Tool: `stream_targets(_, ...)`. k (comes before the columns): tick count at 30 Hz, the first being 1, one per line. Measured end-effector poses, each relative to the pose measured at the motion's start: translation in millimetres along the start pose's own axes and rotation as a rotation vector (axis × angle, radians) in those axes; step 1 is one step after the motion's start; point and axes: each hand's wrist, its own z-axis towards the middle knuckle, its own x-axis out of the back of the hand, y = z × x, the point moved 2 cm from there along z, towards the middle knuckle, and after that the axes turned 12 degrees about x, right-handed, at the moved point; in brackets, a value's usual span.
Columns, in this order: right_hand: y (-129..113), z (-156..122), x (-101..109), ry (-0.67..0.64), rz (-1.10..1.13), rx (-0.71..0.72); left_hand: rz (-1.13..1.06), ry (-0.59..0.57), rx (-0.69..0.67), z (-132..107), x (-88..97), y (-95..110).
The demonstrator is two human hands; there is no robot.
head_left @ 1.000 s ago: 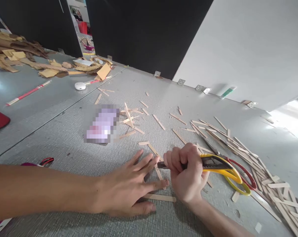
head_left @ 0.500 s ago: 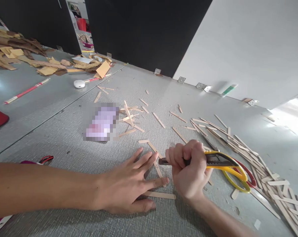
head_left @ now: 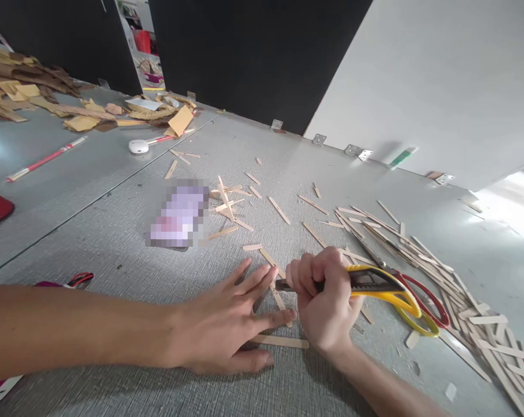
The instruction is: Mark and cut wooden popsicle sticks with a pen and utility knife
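Observation:
My left hand [head_left: 227, 324] lies with fingers spread on the grey table. Its index finger presses on a narrow wooden craft stick [head_left: 278, 298], and another craft stick [head_left: 283, 341] sticks out from beneath the hand, between thumb and index finger. In a fist, my right hand [head_left: 327, 301] grips a yellow utility knife [head_left: 381, 284]. The dark blade end points left and reaches the craft stick close to my left fingertips; whether it touches is unclear. Just right of the knife lie scissors [head_left: 440, 310] with red and yellow handles.
A heap of craft sticks [head_left: 431, 263] spreads along the right side. Beyond my left hand lie a blurred phone [head_left: 179, 214] and a small stack of sticks [head_left: 227, 202]. Further back are a white earbud case [head_left: 139, 146] and torn brown scraps [head_left: 83, 123]. Hinges [head_left: 318, 139] line the panel edge.
My right hand has moved slightly left with the utility knife, bringing its blade end closer to the stick by my left fingers. My left hand stays nearly still.

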Motion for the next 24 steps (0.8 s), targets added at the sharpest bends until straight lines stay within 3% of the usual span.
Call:
stream_targets(6,7,-14,-1,-0.045,-0.04,-0.039,-0.014,-0.008,-0.028,1,2.0,0)
stream_targets(24,23,-14,-3,0.1,-0.116,-0.124,0.188,0.098,-0.069,4,5.1,6)
